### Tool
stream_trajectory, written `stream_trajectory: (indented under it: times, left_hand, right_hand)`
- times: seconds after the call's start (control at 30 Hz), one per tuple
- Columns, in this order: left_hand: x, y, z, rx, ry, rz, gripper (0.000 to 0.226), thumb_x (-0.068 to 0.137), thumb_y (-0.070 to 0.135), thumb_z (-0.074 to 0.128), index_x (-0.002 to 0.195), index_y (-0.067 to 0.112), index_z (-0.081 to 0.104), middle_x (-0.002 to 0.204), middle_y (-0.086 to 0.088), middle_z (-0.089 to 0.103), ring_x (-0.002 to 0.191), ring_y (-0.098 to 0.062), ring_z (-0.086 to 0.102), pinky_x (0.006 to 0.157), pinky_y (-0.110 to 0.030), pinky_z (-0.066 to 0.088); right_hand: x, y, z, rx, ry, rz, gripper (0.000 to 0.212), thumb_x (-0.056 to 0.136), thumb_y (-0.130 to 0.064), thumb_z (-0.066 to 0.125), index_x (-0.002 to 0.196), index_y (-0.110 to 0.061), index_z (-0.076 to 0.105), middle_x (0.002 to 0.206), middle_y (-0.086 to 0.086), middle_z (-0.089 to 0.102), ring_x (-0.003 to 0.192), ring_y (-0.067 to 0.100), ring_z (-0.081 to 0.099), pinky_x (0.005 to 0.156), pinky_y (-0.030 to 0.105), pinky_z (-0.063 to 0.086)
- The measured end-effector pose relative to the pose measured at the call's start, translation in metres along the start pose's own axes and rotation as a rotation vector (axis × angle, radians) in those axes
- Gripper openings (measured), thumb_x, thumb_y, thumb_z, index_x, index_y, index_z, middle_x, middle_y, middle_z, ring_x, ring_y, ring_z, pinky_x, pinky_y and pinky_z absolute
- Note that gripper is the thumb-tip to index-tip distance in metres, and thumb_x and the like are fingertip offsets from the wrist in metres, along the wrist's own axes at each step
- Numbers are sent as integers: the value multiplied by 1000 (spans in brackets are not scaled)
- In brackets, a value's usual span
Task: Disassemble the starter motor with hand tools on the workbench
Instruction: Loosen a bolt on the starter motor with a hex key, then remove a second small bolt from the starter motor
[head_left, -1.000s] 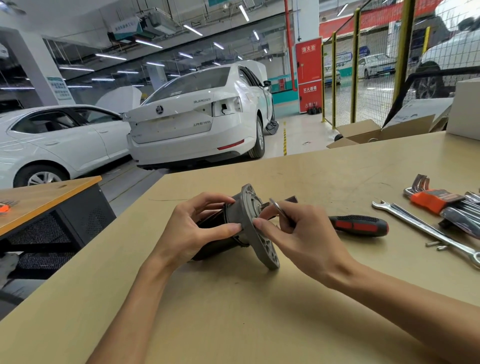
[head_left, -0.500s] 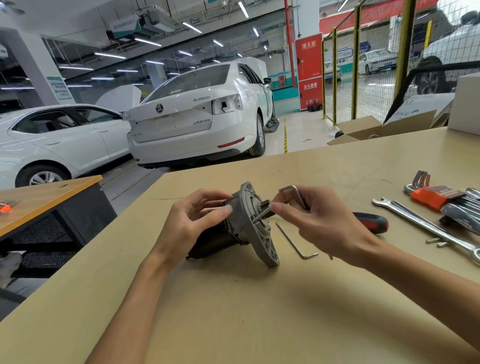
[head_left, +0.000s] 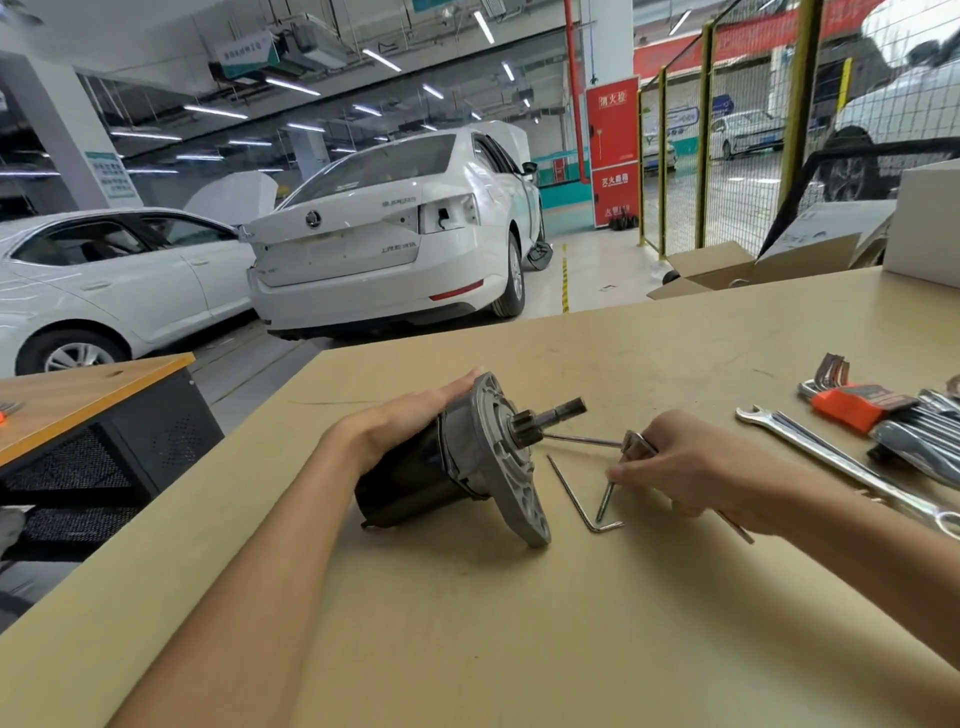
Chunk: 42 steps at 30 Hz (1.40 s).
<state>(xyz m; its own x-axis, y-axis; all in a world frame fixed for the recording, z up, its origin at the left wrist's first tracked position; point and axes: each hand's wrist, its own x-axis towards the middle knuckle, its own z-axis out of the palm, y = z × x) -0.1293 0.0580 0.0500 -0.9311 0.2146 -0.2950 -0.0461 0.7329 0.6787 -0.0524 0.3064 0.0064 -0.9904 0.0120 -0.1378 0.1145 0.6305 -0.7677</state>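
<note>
bench: tan workbench | on it: starter motor, hex key, spanner, probably hex-key set

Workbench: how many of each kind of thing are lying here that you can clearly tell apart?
Grey-and-black starter motor: 1
Thin L-shaped steel hex keys, loose: 2, one lying, one pinched by the right hand
Orange plastic hex-key holder: 1
Long silver spanner: 1
Total: 5; shiny pile at right edge uncountable.

Bare tabletop lies open in front of the starter motor. To its right, hex keys, a combination wrench and an orange-holdered key set crowd the surface.
</note>
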Motion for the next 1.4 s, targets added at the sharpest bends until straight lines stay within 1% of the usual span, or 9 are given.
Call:
stream_trajectory:
  times: [0.17,0.33,0.47,0.63,0.73,0.83,0.9,1.03,1.4]
  left_hand:
    - [9,6,1,81,-45,123,70,66,79,38,108,31,67,136,0,61,92,2,59,83,-17,38]
    - [9,-3,1,77,-7,241,71,79,74,40,119,23,70,132,-1,65,121,-17,59,114,-39,35]
    - [7,-12,4,23,88,284,52,95,64,40,91,28,77,117,-5,72,114,-25,62,114,-52,35]
    - [-4,-15,9,57,-20,277,107,69,96,35,150,27,40,159,4,28,147,-17,27,122,-43,14]
    - [-10,-21,11,77,-92,292,108,55,89,40,148,34,38,149,16,34,138,-5,32,118,-32,20]
    - [-12,-23,12,118,-92,406,39,88,69,44,121,48,48,128,33,43,108,26,45,95,0,30]
    - [-14,-22,12,155,6,468,17,97,52,46,104,42,58,109,28,55,99,18,57,88,-4,40]
    - [-21,-23,10,108,342,494,56,86,61,46,51,18,49,52,-1,42,53,-18,39,62,-42,39]
    - [-44,-19,10,360,947,654,59,88,61,33,45,21,25,41,4,23,41,-12,24,47,-28,19]
  right_hand:
    - [-1,-1,10,-15,141,-47,37,94,-30,64,65,-8,57,52,-3,37,43,12,32,38,19,25]
    - [-12,-15,8,589,12,-233,59,81,-62,62,90,-6,74,54,-5,23,44,11,20,38,19,24]
    - [-18,-21,17,537,-10,-366,56,77,-66,63,86,-12,74,53,-8,34,44,9,25,39,19,25]
    - [-20,-15,28,365,171,-574,43,91,-54,54,79,-17,71,55,-8,44,43,2,33,43,16,27]
    - [-23,-13,27,347,148,-617,46,94,-53,52,81,-12,67,56,-9,33,47,4,28,45,17,24]
    - [-29,-19,26,326,176,-677,44,97,-50,48,76,-15,66,56,-11,31,48,4,29,46,15,25]
    - [-33,-24,27,301,244,-723,45,99,-48,46,73,-16,65,54,-12,34,48,4,32,48,14,28]
    - [-38,-24,20,295,473,-746,42,101,-44,43,82,-19,72,78,-14,50,74,4,53,64,11,37]
    - [-39,-30,21,747,539,-721,38,99,-37,45,82,-15,71,62,2,51,61,11,48,60,20,40]
